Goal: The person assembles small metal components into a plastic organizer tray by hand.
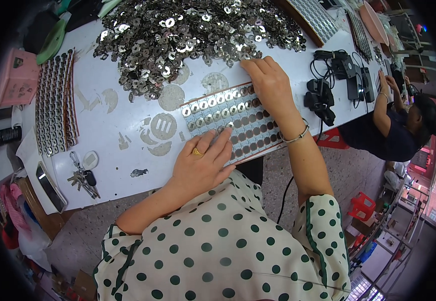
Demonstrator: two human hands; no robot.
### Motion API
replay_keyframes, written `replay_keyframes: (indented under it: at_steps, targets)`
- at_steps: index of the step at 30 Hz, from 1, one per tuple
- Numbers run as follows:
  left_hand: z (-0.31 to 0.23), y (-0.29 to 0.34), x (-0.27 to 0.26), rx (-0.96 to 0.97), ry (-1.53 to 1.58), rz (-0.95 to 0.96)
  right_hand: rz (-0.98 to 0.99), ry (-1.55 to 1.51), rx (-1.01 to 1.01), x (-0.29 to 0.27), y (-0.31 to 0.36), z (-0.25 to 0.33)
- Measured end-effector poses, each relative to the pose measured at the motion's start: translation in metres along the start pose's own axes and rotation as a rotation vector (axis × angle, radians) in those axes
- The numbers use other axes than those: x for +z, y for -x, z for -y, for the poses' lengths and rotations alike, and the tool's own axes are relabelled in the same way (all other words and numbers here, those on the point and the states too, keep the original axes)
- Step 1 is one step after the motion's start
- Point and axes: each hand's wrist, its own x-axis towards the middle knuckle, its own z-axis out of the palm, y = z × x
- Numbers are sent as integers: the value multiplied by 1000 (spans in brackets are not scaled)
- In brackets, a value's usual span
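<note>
The person's left hand (200, 163) lies flat, fingers spread, pinning the near end of a slotted tray (238, 120) that's part filled with shiny metal washers, while the right hand (270, 83) reaches over the tray's far edge with fingers curled down at the fringe of the big washer pile (193, 32); whether it actually pinches a washer can't be told from here. The tray hangs a bit over the front edge of the white table (107, 145), right by the person's lap, so honestly the main risk looks like a bump or a lifted left hand tipping it and dumping the seated washers on the floor. The pile is also creeping close to the tray's far side, so a careless sweep could drag loose ones across the filled slots. To the right, a tangle of black chargers and cables (333, 80) sits near the right wrist, easy to snag with the bracelet. To the left there's more room: bare tabletop, then keys (82, 175), a phone (50, 185) and stacked filled strips (52, 103) well apart. Another person (398, 125) works further right, clear of both hands.
</note>
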Motion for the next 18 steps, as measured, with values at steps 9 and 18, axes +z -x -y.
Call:
replay_keyframes:
  at_steps: [9, 18]
  targets:
    - [6, -25, -19, -337, 633, -223, 35, -1443, 560, -22, 45, 61]
    - [10, -25, -10, -499, 1074, -238, -48, -933, 294, -39, 55, 89]
